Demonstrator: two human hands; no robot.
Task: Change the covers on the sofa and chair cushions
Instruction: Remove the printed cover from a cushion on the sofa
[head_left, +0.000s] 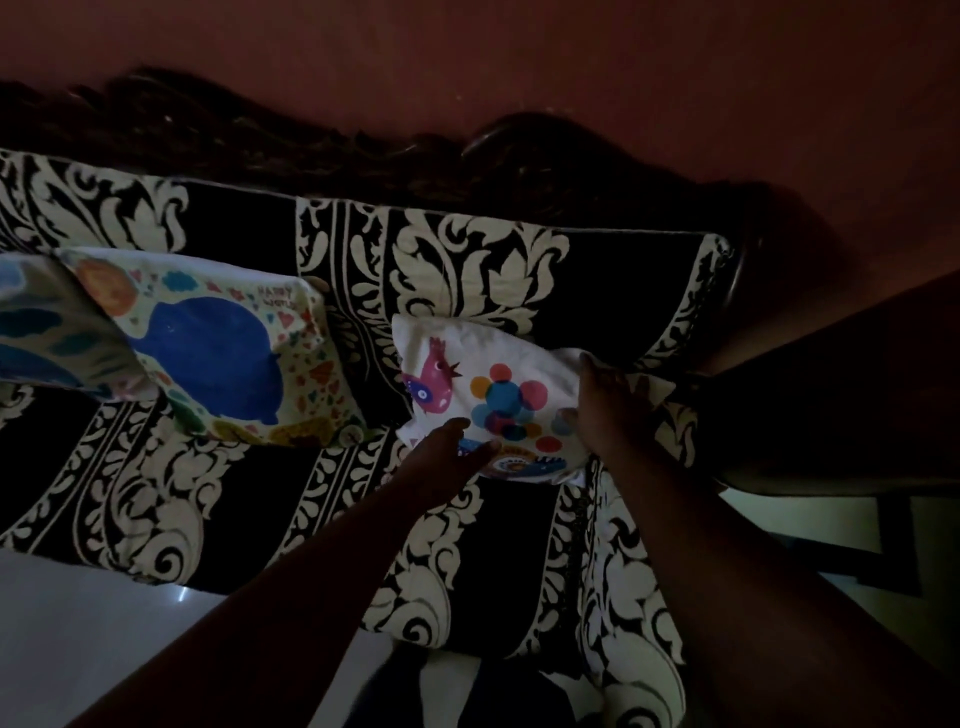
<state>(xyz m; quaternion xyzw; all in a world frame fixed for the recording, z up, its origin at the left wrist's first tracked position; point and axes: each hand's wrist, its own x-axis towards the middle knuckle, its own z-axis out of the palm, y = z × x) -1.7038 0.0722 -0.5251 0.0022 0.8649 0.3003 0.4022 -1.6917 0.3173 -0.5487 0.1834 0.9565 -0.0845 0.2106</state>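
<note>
1. The bird cushion (483, 395), white with a pink bird and coloured dots, leans against the sofa (519, 545) backrest at the far right of the seat, close to the armrest (831, 395).
2. The left hand (447, 457) lies on the cushion's near lower edge, fingers fairly straight and pointing right; it seems to press rather than clutch.
3. The right hand (608, 400) is at the cushion's right edge, fingers over the fabric; the dim light hides whether they pinch it.
4. The cushion sits straight ahead between both hands, its longer side running left to right, each hand about equally near.
5. The whale cushion (228, 353) and another cushion (47, 332) stand to the left, apart from this one.
</note>
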